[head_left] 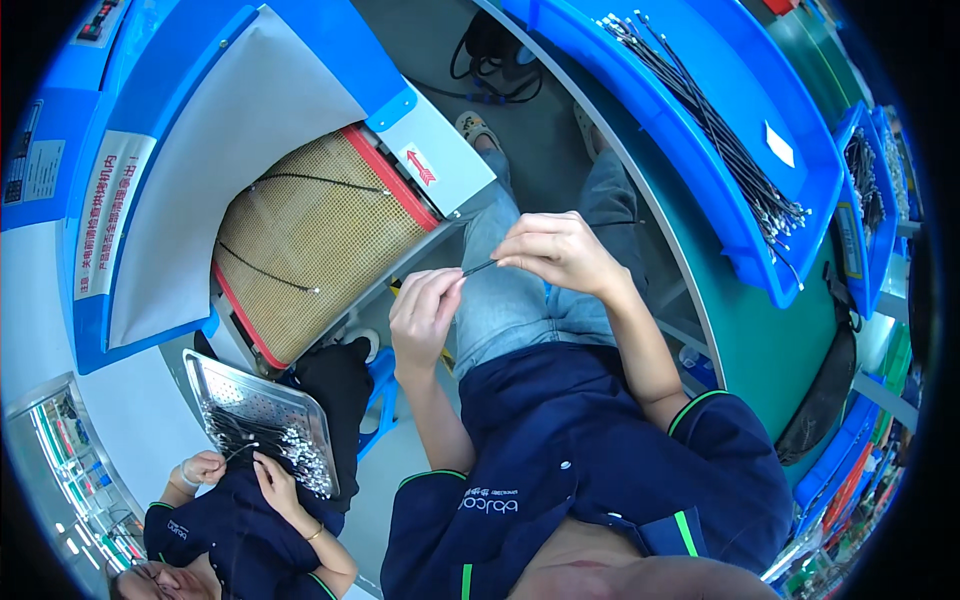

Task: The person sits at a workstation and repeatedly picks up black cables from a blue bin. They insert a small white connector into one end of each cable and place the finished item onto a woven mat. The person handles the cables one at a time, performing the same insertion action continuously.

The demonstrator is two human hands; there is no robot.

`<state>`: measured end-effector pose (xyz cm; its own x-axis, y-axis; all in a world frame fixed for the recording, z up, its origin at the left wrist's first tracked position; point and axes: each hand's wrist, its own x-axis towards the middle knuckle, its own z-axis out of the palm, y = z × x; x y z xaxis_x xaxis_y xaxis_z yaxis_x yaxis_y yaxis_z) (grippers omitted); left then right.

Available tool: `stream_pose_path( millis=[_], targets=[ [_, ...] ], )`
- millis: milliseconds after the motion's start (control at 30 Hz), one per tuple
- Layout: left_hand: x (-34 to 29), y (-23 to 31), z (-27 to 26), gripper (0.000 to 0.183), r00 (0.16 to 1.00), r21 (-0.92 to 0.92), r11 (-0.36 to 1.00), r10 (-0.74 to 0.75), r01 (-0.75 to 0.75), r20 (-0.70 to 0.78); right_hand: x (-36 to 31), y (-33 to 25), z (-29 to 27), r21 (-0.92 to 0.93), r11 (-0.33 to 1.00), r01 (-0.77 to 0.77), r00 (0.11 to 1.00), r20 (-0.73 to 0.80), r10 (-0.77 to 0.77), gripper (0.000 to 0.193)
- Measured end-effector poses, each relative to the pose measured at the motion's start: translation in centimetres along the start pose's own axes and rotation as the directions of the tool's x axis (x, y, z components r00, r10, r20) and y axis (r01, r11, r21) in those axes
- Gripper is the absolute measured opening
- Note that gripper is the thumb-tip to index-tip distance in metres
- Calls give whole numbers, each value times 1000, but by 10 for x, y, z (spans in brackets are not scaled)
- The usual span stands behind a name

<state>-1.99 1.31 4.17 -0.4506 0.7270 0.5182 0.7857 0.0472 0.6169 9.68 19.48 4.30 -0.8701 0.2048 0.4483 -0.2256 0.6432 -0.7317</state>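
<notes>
A thin black cable (480, 267) is stretched between my two hands above my lap. My left hand (425, 315) pinches it with thumb and fingertips. A short way to the right, my right hand (560, 252) has its thumb and fingers closed on the same cable. A thin dark length runs out past the right hand's far side. Whatever lies inside the left fingers is hidden. To the left, a tan mesh conveyor belt (335, 240) with red edges carries one black cable (320, 180) near its far side and another black cable (265, 268) nearer its middle.
The belt comes out of a blue and white machine (240, 120). On the green table (745, 300) at right, a blue tray (640, 95) holds a bundle of black cables (710, 140). At lower left, a co-worker handles cables over a metal tray (215, 372). A blue stool (382, 395) stands nearby.
</notes>
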Motion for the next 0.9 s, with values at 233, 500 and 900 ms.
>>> stream_pose_path(
  millis=[233,500,900],
  targets=[
    [-1,2,-4,24,998,19,998,60,-60,21,-2,2,0,35,999,-10,1000,17,9,9],
    [-2,-1,-4,22,1000,21,1000,16,-16,21,-2,1,-3,34,999,-42,999,21,41,10],
    [0,8,2,20,999,13,999,-30,29,41,1,-5,10,4,1000,23,999,35,-23,11]
  ],
)
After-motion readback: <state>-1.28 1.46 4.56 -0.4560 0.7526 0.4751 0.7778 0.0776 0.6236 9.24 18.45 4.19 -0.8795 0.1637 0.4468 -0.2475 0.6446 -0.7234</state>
